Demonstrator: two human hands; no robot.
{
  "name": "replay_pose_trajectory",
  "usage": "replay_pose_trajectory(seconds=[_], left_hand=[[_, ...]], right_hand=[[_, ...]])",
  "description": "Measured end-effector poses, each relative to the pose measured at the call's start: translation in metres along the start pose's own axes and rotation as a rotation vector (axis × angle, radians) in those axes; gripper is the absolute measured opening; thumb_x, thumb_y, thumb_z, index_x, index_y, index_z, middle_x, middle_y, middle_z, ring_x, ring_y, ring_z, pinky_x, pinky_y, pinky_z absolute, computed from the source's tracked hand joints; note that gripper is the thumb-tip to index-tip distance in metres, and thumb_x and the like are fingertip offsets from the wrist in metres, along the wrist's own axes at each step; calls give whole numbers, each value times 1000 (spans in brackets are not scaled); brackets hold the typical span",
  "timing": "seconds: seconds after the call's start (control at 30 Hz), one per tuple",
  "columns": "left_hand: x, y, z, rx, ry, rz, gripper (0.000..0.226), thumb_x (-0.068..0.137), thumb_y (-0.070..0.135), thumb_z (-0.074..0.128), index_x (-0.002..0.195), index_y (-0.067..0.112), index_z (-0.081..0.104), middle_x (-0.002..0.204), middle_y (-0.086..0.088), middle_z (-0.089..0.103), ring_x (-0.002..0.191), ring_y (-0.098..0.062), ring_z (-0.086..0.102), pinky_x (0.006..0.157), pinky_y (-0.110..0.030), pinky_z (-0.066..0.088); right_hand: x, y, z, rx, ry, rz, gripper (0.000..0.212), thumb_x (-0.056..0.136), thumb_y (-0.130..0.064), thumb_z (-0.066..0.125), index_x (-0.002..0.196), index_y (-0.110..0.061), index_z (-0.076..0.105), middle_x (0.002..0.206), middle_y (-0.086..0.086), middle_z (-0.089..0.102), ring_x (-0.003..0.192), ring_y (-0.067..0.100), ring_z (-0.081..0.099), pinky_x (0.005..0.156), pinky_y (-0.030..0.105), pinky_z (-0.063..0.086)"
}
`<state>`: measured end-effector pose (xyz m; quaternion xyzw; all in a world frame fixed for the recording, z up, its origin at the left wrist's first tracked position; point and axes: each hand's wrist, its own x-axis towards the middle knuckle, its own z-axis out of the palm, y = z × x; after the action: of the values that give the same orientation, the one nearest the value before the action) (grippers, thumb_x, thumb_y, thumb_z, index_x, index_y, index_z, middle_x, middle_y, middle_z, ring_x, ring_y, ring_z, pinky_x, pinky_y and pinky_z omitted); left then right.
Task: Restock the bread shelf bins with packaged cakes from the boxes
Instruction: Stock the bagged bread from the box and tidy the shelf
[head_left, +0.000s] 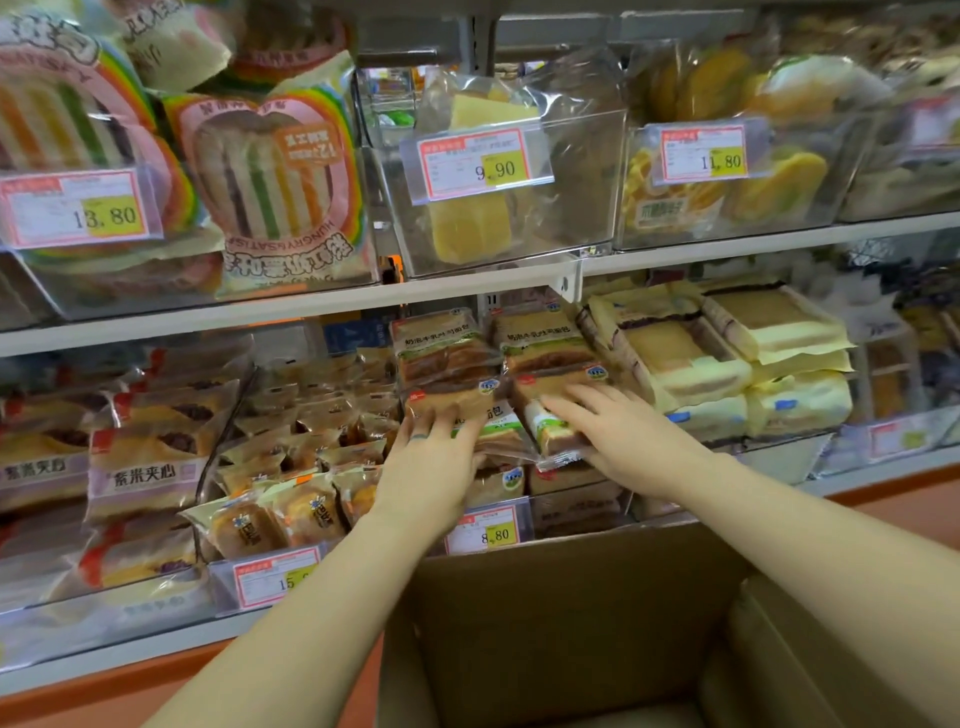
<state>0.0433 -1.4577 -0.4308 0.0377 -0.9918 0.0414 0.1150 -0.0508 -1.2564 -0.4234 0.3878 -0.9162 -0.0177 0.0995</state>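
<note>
Box (545, 613) sits right in front of me, under the middle bin (582, 512); my left hand (431, 467) and right hand (618, 436) lie side by side on its packs (449, 397).

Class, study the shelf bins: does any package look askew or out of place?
Yes: the rainbow-striped bread pack in the upper-left bin stands upside down, its printed lettering inverted.

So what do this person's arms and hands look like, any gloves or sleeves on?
No gloves: the left hand and right hand are both bare. The forearms are bare too, with no sleeve, watch or bracelet in view. The only marking is a thin dark band round one finger of the left hand, either a ring or a tattoo; it is too small to tell.
</note>
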Motion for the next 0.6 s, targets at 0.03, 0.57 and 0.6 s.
replay_pose_trajectory(seconds=[0.03, 0.57, 0.6], left_hand=[[0, 0, 0, 1, -4, 0, 52, 103, 38, 31, 151, 27, 15, 157, -5, 22, 145, -29, 18, 118, -42, 12], [-4, -5, 12, -52, 38, -2, 50, 102, 31, 35, 150, 21, 25, 154, -11, 31, 143, -33, 26, 117, -43, 18], [-5, -6, 12, -51, 51, 11, 49, 99, 29, 45, 146, 18, 35, 147, -14, 41, 137, -36, 37, 113, -46, 27]], right_hand=[[3, 0, 2, -8, -18, -4, 64, 98, -30, 46, 152, -31, 11, 158, 0, 17, 146, 22, 11, 117, 37, 13], [13, 6, 12, 168, -43, -58, 59, 101, -28, 40, 152, -31, 11, 159, -2, 15, 146, 18, 7, 119, 35, 16], [13, 6, 12, 177, -46, -65, 58, 101, -28, 39, 152, -32, 11, 159, -2, 15, 146, 18, 8, 119, 35, 17]])
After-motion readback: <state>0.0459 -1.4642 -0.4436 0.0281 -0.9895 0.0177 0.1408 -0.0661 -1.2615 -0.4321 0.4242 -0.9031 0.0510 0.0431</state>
